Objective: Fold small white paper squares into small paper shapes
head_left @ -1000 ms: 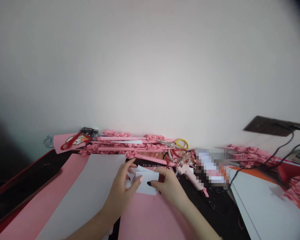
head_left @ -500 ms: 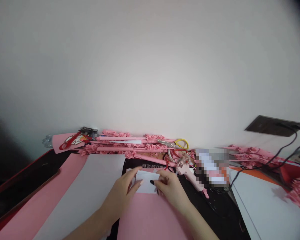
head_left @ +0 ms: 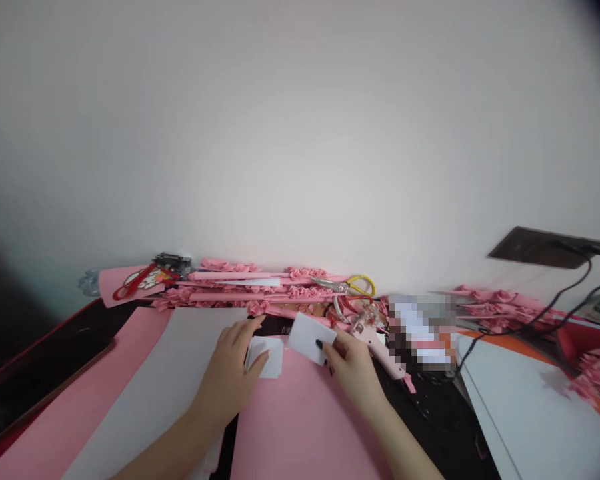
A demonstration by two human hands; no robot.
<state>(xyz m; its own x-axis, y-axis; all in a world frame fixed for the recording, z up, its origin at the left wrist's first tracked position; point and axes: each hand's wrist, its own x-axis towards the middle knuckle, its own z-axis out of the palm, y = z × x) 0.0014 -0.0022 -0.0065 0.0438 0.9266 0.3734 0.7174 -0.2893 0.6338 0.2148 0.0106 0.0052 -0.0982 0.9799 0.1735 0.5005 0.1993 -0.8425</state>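
Observation:
My right hand [head_left: 350,360] pinches a small white paper square [head_left: 310,338] by its right edge, thumb with dark nail on top, and holds it tilted. My left hand [head_left: 235,360] lies beside several white paper squares [head_left: 274,363], loosely stacked. Its thumb rests on them, while the forefinger stretches out past their far edge. Under both hands is a large pink paper sheet [head_left: 300,427], its near end beyond the bottom of the view.
A pink glue gun [head_left: 385,353] lies on the black surface at right. Behind are yellow-handled scissors [head_left: 347,287] and pink paper flowers [head_left: 307,273]. Large white sheets lie left [head_left: 150,387] and right [head_left: 530,407]. Black cables [head_left: 555,313] run from a wall socket [head_left: 540,247].
My right hand has lifted one white square up and to the right, away from the others. My left hand has shifted slightly left, with its thumb on the remaining squares.

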